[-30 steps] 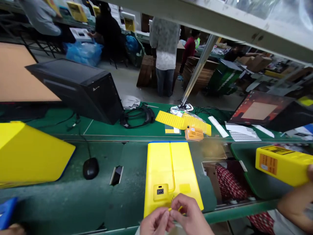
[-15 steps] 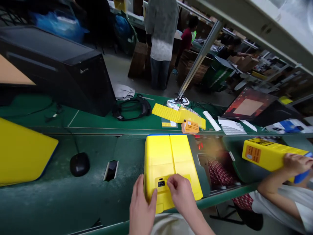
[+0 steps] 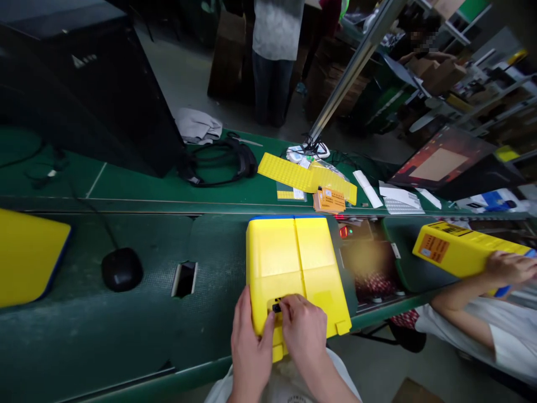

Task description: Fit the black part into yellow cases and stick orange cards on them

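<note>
A flat yellow plastic case (image 3: pixel 293 263) with a blue far edge lies on the green belt (image 3: pixel 210 313) in front of me. My left hand (image 3: pixel 250 341) grips its near left corner, thumb on top. My right hand (image 3: pixel 302 329) is curled over the near middle of the case, its fingertips pinched at a small black socket (image 3: pixel 277 307) there. What the fingers pinch is too small to make out.
A co-worker's hand (image 3: pixel 507 267) at the right holds a long yellow box (image 3: pixel 465 254). Another yellow case (image 3: pixel 25 254) lies at the left, beside a black mouse (image 3: pixel 121 268) and a slot in the belt (image 3: pixel 183 279). Behind the belt are yellow label sheets (image 3: pixel 306 176), cables, a black monitor (image 3: pixel 84 84).
My hands went from pinching a small yellow piece near my body to resting on the case. My left hand now grips its corner and my right fingers press at the socket. The view tilted down.
</note>
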`<state>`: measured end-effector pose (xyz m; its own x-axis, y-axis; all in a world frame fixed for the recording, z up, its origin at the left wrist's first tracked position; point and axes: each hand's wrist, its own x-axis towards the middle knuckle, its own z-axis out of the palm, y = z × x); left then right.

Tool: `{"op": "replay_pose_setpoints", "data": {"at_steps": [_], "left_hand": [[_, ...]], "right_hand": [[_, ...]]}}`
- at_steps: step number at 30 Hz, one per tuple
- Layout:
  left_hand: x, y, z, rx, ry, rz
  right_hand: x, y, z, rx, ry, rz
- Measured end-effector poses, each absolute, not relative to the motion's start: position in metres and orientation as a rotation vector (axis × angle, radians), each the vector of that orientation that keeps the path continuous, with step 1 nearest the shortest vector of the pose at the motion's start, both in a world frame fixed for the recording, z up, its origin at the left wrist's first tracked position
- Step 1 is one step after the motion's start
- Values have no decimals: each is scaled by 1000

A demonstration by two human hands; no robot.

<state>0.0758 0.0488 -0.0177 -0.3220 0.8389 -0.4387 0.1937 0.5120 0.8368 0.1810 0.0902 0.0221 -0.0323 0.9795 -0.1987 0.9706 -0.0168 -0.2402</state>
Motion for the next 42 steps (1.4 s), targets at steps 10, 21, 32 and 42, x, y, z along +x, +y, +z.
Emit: {"op": "replay_pose_setpoints", "data": {"at_steps": [10,21,32,42], "left_hand": [[77,51,-15,920,1822,834],[62,43,14,1502,1666,1092],[63,51,24,1356,1625,883],[72,58,-7,1116,1956,859]], "right_hand": [[178,81,11,-2040,-2107,392],[193,80,52,-1703,-2054,1008],[197,79,46,-1697,-1363,1477],[184,88,35,-2036,-1976,452]]}}
